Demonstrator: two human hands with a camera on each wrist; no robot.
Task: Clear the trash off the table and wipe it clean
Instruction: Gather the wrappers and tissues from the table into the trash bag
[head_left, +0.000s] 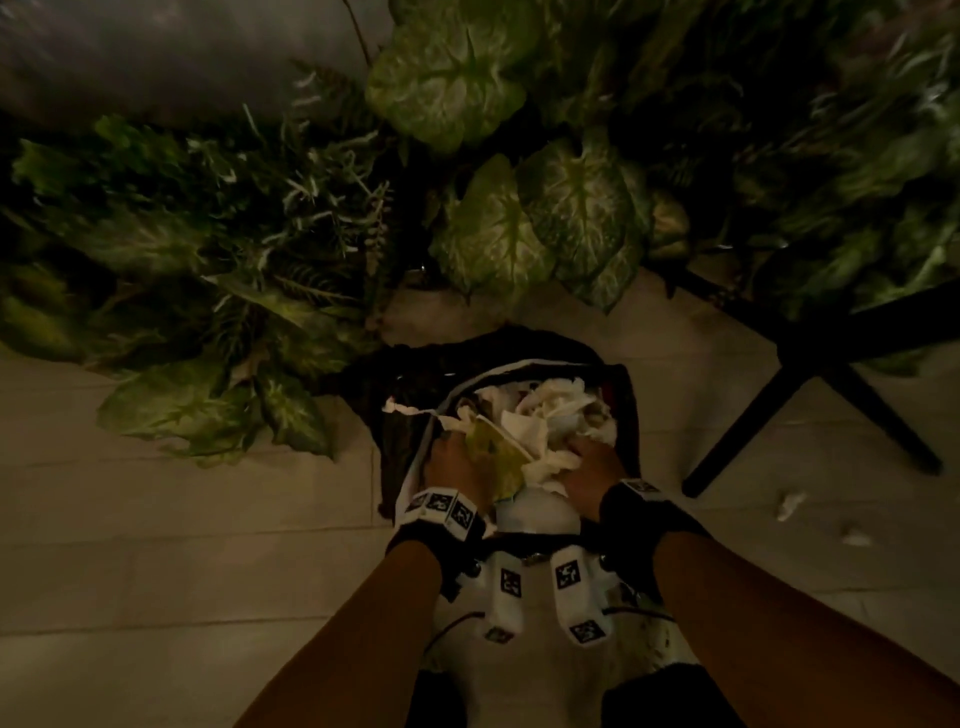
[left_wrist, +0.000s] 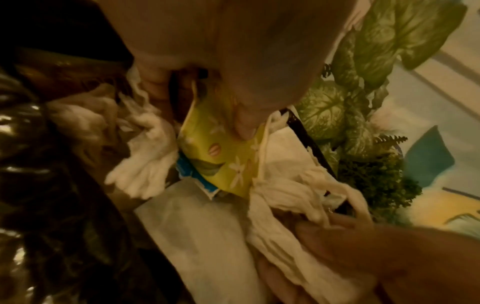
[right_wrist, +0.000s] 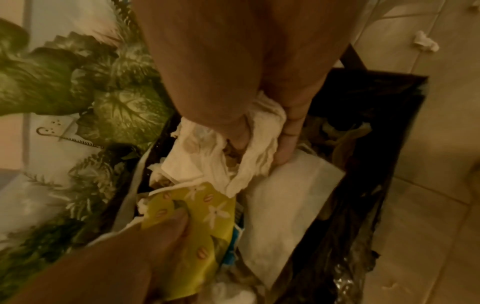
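Where hands dig, crowding plants.

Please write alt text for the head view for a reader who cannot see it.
Both hands push trash into a black-lined bin on a tiled floor: the left hand holds a yellow wrapper, the right hand grips crumpled napkins. Leafy plants stand behind.

My forearms are bare. Each wrist wears a black band carrying white blocks printed with black square markers.
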